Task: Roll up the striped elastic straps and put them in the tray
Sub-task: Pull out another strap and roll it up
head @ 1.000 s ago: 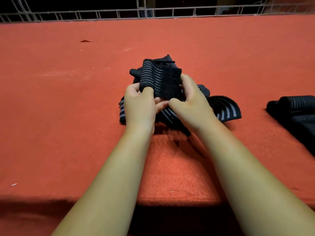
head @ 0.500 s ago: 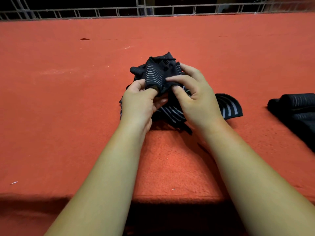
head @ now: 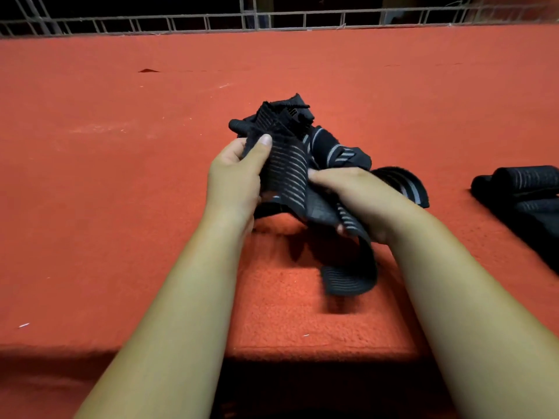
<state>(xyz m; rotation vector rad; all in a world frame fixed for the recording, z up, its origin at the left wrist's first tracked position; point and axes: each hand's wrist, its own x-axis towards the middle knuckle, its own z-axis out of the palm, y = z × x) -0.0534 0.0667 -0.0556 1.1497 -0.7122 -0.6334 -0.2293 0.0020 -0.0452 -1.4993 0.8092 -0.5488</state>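
Pinching a black, grey-striped elastic strap (head: 287, 172) above the red felt counter (head: 121, 192), the left hand (head: 234, 181) holds its top while the right hand (head: 360, 196) grips lower down. A few rolled straps (head: 527, 178) lie far right; the tangled pile (head: 335, 149) beneath is unrolled, so much work seems left.

Both my forearms reach forward, my left hand (head: 234, 182) pinching the striped strap (head: 287, 170) under its thumb, my right hand (head: 360, 196) curled around it, knuckles up.
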